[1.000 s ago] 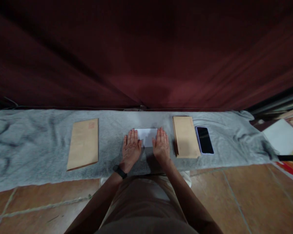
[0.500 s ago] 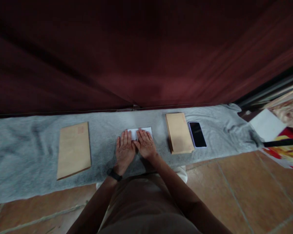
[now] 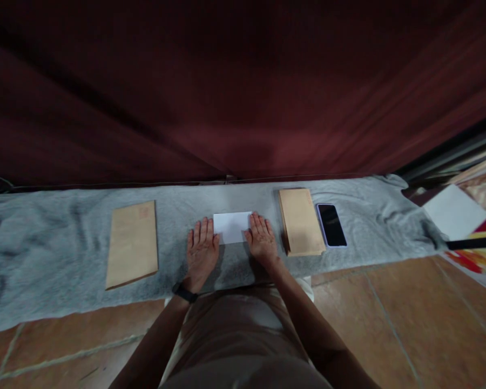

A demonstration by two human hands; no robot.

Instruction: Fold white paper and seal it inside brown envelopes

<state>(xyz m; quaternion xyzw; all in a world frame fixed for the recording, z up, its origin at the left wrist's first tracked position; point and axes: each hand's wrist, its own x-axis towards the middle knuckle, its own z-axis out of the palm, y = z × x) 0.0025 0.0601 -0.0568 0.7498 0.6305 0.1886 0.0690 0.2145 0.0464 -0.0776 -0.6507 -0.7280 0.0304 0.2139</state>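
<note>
A small folded white paper [image 3: 231, 226] lies on a grey cloth [image 3: 56, 254] spread over the floor. My left hand [image 3: 201, 250] lies flat and open at the paper's left edge, fingers stretched forward; a dark band circles that wrist. My right hand [image 3: 261, 238] lies flat and open at the paper's right edge. Both hands touch the paper's sides and hold nothing.
A single brown envelope [image 3: 133, 243] lies on the cloth to the left. A stack of brown envelopes [image 3: 300, 220] sits to the right, with a dark phone [image 3: 331, 224] beside it. A dark red curtain [image 3: 243, 92] hangs behind. White sheet [image 3: 453, 212] at far right on tiled floor.
Half a second ago my hands were side by side pressing on the paper's middle. They have slid apart to its left and right edges, uncovering the paper.
</note>
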